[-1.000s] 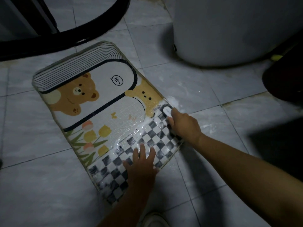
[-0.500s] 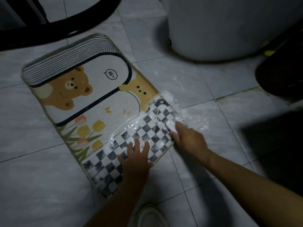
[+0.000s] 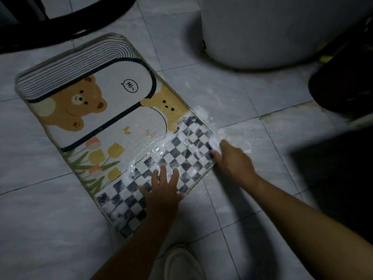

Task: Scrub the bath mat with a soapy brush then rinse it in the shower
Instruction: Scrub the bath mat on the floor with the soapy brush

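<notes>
The bath mat (image 3: 113, 110) lies on the floor (image 3: 252, 93), centre-left of the frame. The left hand (image 3: 163, 190) presses its checkered end, grip apart; the right hand (image 3: 235, 160), grip clamped on the brush (image 3: 214, 142), is at its foamy right edge.

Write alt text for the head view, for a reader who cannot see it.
A person's right hand grips a white brush at the soapy checkered end of a bear-print bath mat lying on a grey tiled floor. The left hand presses flat on the same end, fingers spread. White foam spills past the mat's edge.
</notes>
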Motion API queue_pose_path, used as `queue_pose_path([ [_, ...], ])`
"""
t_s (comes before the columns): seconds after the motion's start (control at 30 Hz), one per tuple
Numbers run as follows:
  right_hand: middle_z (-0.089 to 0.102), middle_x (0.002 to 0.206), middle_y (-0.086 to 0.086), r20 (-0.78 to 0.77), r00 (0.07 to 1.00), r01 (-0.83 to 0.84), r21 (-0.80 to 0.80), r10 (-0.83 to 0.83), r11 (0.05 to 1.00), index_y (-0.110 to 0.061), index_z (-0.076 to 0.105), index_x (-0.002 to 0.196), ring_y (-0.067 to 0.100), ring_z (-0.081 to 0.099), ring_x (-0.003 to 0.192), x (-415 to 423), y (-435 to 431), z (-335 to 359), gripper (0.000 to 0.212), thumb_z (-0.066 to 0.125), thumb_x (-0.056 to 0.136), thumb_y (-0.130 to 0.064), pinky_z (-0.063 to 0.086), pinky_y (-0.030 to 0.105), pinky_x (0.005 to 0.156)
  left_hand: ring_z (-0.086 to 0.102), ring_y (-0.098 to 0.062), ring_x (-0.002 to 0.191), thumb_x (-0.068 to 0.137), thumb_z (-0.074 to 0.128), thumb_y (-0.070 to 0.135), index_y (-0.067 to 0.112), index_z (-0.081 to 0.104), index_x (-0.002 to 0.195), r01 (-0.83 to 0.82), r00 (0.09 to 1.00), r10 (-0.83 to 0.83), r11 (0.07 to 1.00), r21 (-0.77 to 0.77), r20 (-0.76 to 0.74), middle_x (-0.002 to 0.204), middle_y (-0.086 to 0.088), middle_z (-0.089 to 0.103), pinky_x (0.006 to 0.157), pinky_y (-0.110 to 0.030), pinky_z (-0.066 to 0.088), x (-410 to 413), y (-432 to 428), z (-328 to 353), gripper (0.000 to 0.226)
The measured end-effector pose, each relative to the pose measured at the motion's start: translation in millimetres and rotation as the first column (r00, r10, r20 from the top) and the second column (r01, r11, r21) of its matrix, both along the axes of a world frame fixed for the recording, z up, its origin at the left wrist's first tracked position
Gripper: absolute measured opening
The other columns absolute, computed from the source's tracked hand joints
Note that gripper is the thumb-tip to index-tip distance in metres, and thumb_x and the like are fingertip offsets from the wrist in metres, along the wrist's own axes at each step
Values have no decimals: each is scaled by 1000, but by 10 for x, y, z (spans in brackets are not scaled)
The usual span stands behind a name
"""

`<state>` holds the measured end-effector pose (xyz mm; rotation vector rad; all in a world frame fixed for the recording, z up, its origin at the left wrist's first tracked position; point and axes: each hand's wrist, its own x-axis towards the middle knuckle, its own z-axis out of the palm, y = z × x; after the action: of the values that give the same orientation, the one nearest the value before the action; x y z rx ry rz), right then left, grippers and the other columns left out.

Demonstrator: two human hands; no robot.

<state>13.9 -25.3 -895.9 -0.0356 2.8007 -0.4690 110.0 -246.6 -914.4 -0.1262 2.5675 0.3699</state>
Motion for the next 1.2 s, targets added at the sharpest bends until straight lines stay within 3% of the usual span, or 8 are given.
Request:
queue_pose_path([
  [0.13, 62, 91, -8, 39, 947, -318, 10, 318, 948, -29, 48, 117, 8, 57, 67, 230, -74, 10, 28, 41, 106, -54, 53, 27, 62, 4, -32, 156, 93, 60, 60, 38, 11, 160, -3, 1000, 3, 1000, 8, -24, 171, -4, -1, 117, -72, 19, -11, -6, -1, 86],
  [0.3, 55, 76, -7, -6, 999, 47, 88, -47, 995, -26, 44, 104, 9, 55, 60, -152, 190, 35, 24, 44, 107, -50, 35, 21, 50, 3, -33, 156, 92, 62, 59, 39, 10, 158, -15, 1000, 15, 1000, 3, -9, 170, -3, -3, 116, -73, 20, -26, 15, -6, 85],
  [0.5, 56, 83, -10, 38, 946, -324, 2, 323, 946, -29, 49, 114, 8, 56, 63, 300, -101, 42, 27, 41, 106, -54, 54, 29, 62, 4, -33, 155, 92, 63, 59, 38, 11, 159, -6, 1000, 6, 1000, -6, -28, 170, -4, -2, 116, -72, 21, -25, -4, -32, 87],
  [0.67, 60, 80, -6, -43, 997, 71, 32, -70, 997, -31, 40, 102, 18, 61, 66, -11, -36, -71, 26, 41, 105, -56, 55, 36, 60, 4, -33, 155, 91, 65, 56, 39, 15, 159, -29, 997, 31, 999, 36, -70, 171, -3, 1, 118, -73, 14, -16, 4, -48, 86],
  [0.77, 63, 85, -6, 14, 997, -79, -125, 81, 989, -33, 43, 110, 9, 63, 69, 490, -451, -54, 18, 43, 106, -51, 57, 30, 61, 6, -33, 156, 90, 68, 51, 38, 16, 160, -2, 997, 9, 997, 80, -79, 171, -3, 3, 118, -68, 13, 48, -79, -25, 88],
  [0.9, 69, 99, -4, 2, 968, -249, -138, 251, 959, -33, 45, 123, 13, 65, 76, 703, -460, -126, 32, 38, 105, -59, 61, 37, 68, 42, -37, 141, 84, 79, 32, 26, 47, 148, 84, 987, -68, 991, 105, -142, 159, -14, 37, 111, -54, 39, 270, -361, 73, 72],
  [1.07, 67, 90, -6, 16, 987, 158, -189, -157, 969, -32, 49, 123, 17, 66, 75, 629, -521, -37, 34, 42, 103, -59, 61, 43, 69, 54, -38, 122, 88, 72, 15, 22, 62, 132, 22, 990, 1, 986, 167, -139, 138, -18, 52, 92, -51, 56, 809, -670, 103, 45],
  [1.2, 65, 88, -6, 38, 976, -207, -170, 216, 964, -28, 47, 119, 10, 60, 66, 1115, -852, 65, 30, 40, 106, -54, 54, 32, 60, 38, -39, 138, 96, 59, 33, 24, 59, 141, -15, 997, 33, 972, 233, -71, 152, -20, 42, 109, -52, 42, 1022, -660, 203, 46],
])
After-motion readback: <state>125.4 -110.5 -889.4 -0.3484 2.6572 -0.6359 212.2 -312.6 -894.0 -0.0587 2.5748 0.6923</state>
